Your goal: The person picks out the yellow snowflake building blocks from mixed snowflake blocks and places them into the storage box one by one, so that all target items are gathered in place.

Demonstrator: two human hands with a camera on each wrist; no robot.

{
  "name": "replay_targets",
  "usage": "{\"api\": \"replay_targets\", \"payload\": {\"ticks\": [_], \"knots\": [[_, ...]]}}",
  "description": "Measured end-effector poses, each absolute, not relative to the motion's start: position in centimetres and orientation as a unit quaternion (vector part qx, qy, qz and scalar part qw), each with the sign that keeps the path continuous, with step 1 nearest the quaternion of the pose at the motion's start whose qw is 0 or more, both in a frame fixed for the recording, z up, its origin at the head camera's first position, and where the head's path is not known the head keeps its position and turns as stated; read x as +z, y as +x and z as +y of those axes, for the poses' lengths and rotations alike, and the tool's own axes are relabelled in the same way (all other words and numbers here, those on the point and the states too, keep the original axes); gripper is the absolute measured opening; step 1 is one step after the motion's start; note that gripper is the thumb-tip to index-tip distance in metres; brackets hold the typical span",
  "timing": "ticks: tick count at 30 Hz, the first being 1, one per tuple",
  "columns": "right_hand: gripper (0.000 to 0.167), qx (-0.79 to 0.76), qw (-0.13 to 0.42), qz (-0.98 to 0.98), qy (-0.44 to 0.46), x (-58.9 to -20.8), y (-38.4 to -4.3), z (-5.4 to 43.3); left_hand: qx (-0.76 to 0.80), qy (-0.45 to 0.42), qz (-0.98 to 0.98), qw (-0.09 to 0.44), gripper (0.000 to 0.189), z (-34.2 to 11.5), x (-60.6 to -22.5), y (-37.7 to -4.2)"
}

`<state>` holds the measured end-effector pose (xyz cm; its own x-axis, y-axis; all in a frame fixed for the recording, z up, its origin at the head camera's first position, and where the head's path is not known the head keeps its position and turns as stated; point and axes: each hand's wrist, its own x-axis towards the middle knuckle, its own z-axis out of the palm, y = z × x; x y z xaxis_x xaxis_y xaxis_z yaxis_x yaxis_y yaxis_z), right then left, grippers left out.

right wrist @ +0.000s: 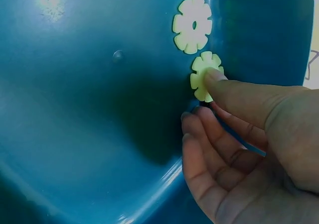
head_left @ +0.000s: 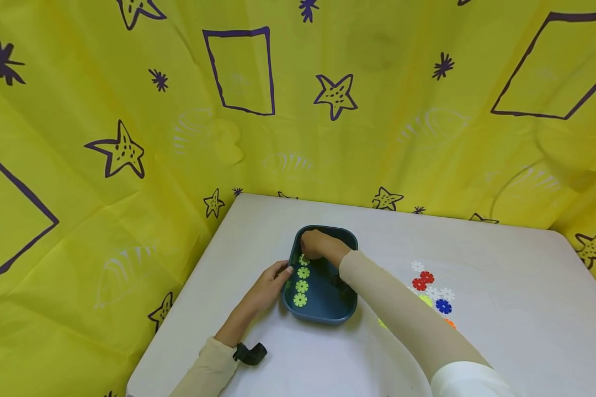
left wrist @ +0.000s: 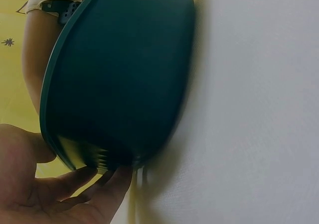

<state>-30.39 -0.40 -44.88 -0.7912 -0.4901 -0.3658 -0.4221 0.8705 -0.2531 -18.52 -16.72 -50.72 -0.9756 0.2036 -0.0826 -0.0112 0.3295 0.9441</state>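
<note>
A dark teal plastic tub (head_left: 328, 303) stands on the white table. My left hand (head_left: 268, 284) grips its left wall; in the left wrist view the thumb is at the rim and the fingers (left wrist: 117, 189) lie against the outside. Inside the tub, my right hand (head_left: 320, 244) pinches a yellow-green flower-shaped disc (right wrist: 202, 79) near the wall, thumb on its face; the fingertips behind it are partly hidden. Similar yellow-green discs (head_left: 302, 286) lie in a row along the tub's left side, one (right wrist: 193, 26) close to the pinched disc.
Right of the tub, loose flower-shaped discs lie on the table (head_left: 516, 298): red (head_left: 419, 284), white (head_left: 447, 294), blue (head_left: 443, 306), yellow and orange ones, some partly behind the right sleeve (head_left: 407, 309). A yellow patterned curtain (head_left: 298, 132) hangs behind and at the left.
</note>
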Motion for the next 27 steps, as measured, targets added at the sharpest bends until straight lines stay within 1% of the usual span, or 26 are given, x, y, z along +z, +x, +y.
{"api": "replay_targets", "payload": {"ticks": [11, 19, 24, 27], "knots": [[0.009, -0.093, 0.203, 0.944, -0.242, -44.9, -30.3, -0.2, 0.565, 0.062, 0.817, 0.09, 0.052, -16.7, -50.6, -18.6], [0.009, -0.089, 0.206, 0.942, -0.251, -44.7, -30.4, 0.1, 0.56, 0.061, 0.821, 0.091, 0.052, -16.8, -50.6, -18.6], [0.011, -0.128, 0.198, 0.928, -0.287, -42.8, -29.8, 2.1, 0.557, 0.064, 0.822, 0.095, 0.053, -16.6, -50.7, -18.6], [0.012, -0.174, 0.177, 0.915, -0.317, -41.1, -29.1, 4.0, 0.556, 0.062, 0.823, 0.098, 0.054, -16.7, -50.7, -18.6]]}}
